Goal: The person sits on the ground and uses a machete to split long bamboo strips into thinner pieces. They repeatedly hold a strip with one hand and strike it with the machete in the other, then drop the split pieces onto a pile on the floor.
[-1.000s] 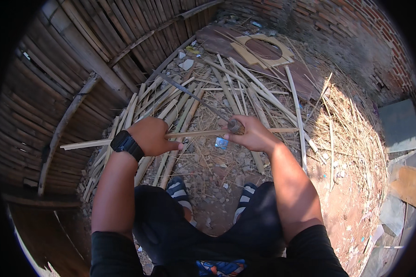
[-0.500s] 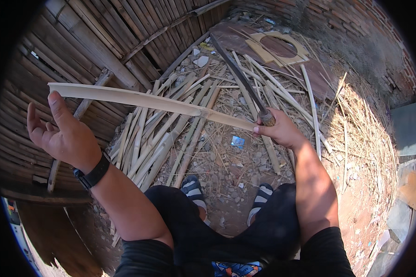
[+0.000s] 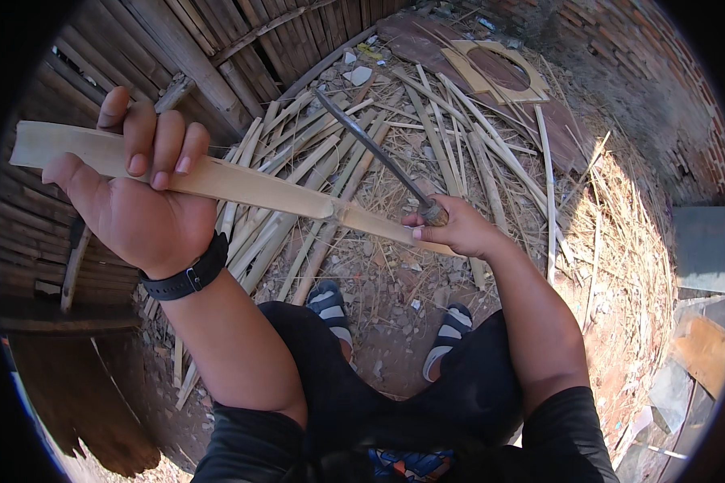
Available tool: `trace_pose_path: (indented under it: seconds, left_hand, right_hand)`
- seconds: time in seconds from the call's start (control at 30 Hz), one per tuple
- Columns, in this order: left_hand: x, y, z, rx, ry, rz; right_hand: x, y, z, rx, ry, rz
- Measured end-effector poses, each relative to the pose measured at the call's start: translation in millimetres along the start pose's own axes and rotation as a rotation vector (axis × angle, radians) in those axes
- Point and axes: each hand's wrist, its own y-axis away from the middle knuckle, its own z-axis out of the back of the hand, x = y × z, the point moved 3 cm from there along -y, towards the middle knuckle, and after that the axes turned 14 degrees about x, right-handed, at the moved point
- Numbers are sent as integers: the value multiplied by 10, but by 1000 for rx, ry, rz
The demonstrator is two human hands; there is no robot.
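Observation:
A long, pale split bamboo strip [image 3: 266,190] slants across in front of me, with a raised node past its middle. My left hand [image 3: 157,209] is palm up near the strip's far-left end, its fingers curled over the strip and the thumb along the near edge. At the other end, my right hand [image 3: 459,232] is closed around the short handle of a machete [image 3: 383,157]. Its thumb lies by the strip's right end, which it seems to hold as well. The dark blade points up and to the left, above the strip.
Cut bamboo strips [image 3: 278,233] lie heaped on the rubble-strewn ground ahead, with shavings [image 3: 620,266] to the right. A bamboo wall [image 3: 209,48] rises at the left and a brick wall [image 3: 620,72] at the far right. A board with a round hole [image 3: 459,64] lies at the back.
My left hand was open under the strip's end; its fingers have now closed over the strip. That end has come nearer and shifted left. My right hand and the machete moved slightly left.

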Motion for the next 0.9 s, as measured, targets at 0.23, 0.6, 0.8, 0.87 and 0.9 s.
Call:
trace_pose_path:
  seconds: [0.23,0.6,0.8,0.87,0.9]
  left_hand:
    - [349,71,169,-32,-157,63]
    - [604,119,261,-157,-135,126]
    - [610,94,209,-86,-132,140]
    - [607,118,370,-89,-81,134]
    - [576,126,401,-106,-116,136]
  right_hand:
    - [684,135,-95,-165,168,-58]
    - [646,88,-968,-154,1,-198]
    - [619,44,-1029,-145,-79,-103]
    - [376,-75,-1062,-100,-118,-259]
    - [305,-93,-1084,-132,-53,-220]
